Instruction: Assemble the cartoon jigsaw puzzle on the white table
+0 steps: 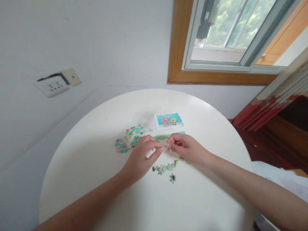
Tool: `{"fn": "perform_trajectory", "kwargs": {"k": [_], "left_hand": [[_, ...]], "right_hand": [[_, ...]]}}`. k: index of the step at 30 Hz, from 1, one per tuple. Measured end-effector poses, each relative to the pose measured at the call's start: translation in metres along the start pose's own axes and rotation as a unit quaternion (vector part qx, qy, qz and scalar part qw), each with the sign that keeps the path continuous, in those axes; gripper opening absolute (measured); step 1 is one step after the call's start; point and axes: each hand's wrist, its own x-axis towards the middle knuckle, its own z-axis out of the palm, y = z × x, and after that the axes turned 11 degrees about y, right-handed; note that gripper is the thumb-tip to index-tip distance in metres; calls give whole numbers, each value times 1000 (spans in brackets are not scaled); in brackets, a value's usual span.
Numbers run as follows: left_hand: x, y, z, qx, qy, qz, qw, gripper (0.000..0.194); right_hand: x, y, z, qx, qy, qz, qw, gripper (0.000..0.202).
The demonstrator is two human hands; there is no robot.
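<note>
Head view: puzzle pieces (123, 149) litter table (79, 166) near window (225, 32).

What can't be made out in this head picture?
Head view, throughout:
Anything held between left hand and right hand: too small, partly covered by them.
Teal strip: partly hidden by the right hand.
Loose puzzle pieces: prints too small.
Curtain: cut off by right edge.

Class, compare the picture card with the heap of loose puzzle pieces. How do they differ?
The picture card is one flat rectangle; the heap of loose pieces is many small, knobbed shapes.
The card shows whole pink and yellow figures; the heap shows only jumbled fragments.
The card lies beyond both hands; the heap lies beside the left hand.
Both rest on the white table.
</note>
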Motion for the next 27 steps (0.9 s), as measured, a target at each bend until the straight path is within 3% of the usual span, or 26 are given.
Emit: {"fn": "perform_trajectory", "kwargs": {"k": [3, 9, 17, 23, 27], "left_hand": [[3, -6, -4, 16, -11, 30, 999, 16], [12, -29, -20, 102, -74, 114, 985, 18], [11, -44, -14, 134, -97, 122, 979, 17], [12, -42, -16, 132, -89, 110, 981, 20], [12, -40, -17, 130, -100, 111, 980, 19]], "right_hand": [[8, 2, 9, -16, 32, 11, 999, 20], [16, 15, 21, -166, 41, -15, 985, 22], [10, 13, 41, -355, 39, -29, 934, 21], [4, 12, 47, -402, 30, -46, 914, 34], [2, 11, 39, -409, 37, -51, 910, 27]]}}
